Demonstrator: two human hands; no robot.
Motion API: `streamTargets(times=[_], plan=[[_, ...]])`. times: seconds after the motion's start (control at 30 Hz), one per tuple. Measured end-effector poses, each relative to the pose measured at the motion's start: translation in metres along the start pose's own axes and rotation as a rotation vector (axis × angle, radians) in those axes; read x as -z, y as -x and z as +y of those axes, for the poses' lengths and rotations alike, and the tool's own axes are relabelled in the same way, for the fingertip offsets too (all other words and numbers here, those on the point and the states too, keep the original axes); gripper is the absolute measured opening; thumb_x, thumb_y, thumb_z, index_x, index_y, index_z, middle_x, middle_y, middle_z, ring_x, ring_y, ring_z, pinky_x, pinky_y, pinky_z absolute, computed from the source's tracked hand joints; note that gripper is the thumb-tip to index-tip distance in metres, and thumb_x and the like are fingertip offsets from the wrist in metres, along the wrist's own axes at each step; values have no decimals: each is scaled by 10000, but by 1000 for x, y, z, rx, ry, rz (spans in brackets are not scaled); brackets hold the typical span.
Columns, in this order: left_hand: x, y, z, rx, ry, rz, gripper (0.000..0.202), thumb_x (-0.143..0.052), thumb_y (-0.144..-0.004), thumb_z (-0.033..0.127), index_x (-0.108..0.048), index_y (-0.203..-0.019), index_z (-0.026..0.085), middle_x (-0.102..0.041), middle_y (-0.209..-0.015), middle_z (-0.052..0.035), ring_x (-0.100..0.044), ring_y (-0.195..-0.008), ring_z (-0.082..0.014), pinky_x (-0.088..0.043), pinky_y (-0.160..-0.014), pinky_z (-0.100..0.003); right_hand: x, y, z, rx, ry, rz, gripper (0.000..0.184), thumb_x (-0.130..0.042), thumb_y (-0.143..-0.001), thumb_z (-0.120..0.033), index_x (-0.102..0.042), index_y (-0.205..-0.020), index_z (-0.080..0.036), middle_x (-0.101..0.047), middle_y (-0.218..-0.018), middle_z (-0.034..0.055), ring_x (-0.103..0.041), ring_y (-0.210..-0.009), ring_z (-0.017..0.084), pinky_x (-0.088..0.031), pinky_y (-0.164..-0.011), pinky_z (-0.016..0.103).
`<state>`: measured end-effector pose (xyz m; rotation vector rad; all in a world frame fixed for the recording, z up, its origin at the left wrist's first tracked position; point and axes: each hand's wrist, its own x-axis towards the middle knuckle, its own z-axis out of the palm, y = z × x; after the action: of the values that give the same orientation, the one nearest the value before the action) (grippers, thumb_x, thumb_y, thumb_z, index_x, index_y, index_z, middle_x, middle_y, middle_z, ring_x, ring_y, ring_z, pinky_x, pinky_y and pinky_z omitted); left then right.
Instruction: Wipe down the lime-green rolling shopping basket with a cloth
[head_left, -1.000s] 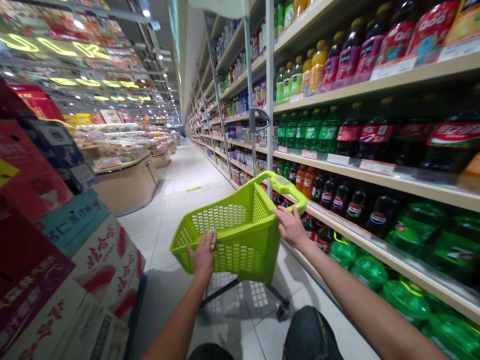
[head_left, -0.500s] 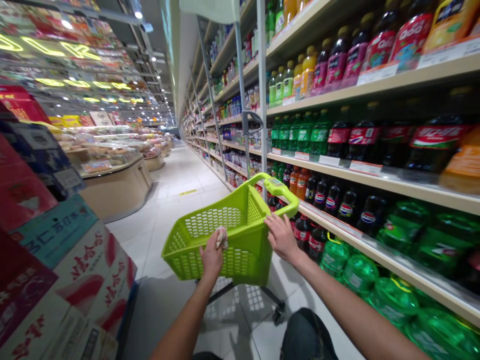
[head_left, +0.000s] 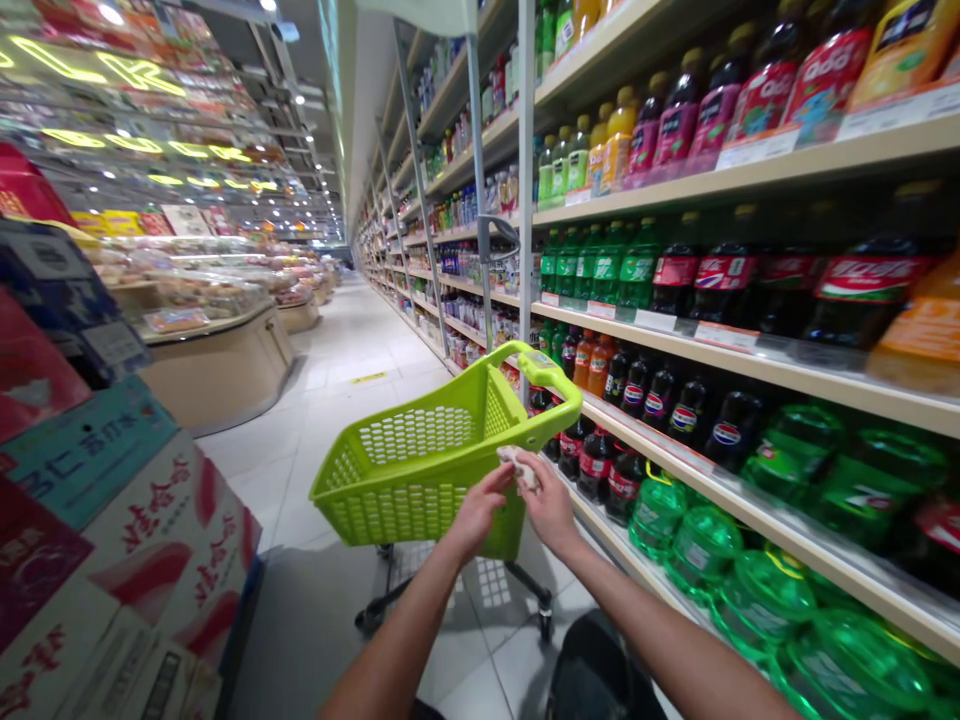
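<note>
Both hands meet in front of the near side of a lime-green shopping cart. A small crumpled whitish cloth lies between them. My right hand has its fingers curled around the cloth. My left hand reaches in from the left, fingers stretched out and their tips at the cloth. The cart's handle is above and to the right of my hands, touched by neither. What I can see of the cart's basket holds nothing.
Drink shelves with rows of bottles line the right side, large green bottles lowest. Stacked cartons stand at the left. Beyond them is a rounded display counter. A tiled aisle runs ahead.
My right hand has left the cart's edge near the handle and come down to the cloth. My left hand has brought the cloth rightward to it. The cart appears slightly further left.
</note>
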<state>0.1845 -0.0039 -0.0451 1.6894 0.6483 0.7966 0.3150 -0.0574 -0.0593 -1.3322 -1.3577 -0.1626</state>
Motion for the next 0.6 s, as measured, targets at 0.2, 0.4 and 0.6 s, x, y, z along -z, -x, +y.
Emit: streamTargets(times=[0.2, 0.4, 0.6], plan=[[87, -4, -25, 246, -1048, 294, 648, -420, -664, 75, -333, -1296, 192, -265, -1407, -63, -178, -1308, -243, -105, -1023, -586, 41, -58, 43, 216, 367, 114, 532, -332, -754, -45, -446, -1247, -210, -437, -1306, 54, -302, -1263, 206, -292, -1035, 465], [98, 5, -38, 299, -1257, 186, 697, -441, -688, 150, -213, -1345, 183, -190, -1433, -72, -130, -1318, -240, -158, -1011, -573, -14, 17, 58, 361, 313, -254, 459, -323, -810, -47, -523, -1170, -250, -549, -1198, 29, -390, -1208, 149, -391, -986, 384], [92, 13, -37, 291, -1303, 162, 737, -437, -680, 144, -160, -1361, 183, -130, -1446, -57, -93, -1325, -233, -146, -1019, -568, 5, 23, 50, 380, 261, -175, 488, -287, -807, -23, -501, -1196, -224, -516, -1233, 46, -332, -1244, 168, -346, -1013, 433]])
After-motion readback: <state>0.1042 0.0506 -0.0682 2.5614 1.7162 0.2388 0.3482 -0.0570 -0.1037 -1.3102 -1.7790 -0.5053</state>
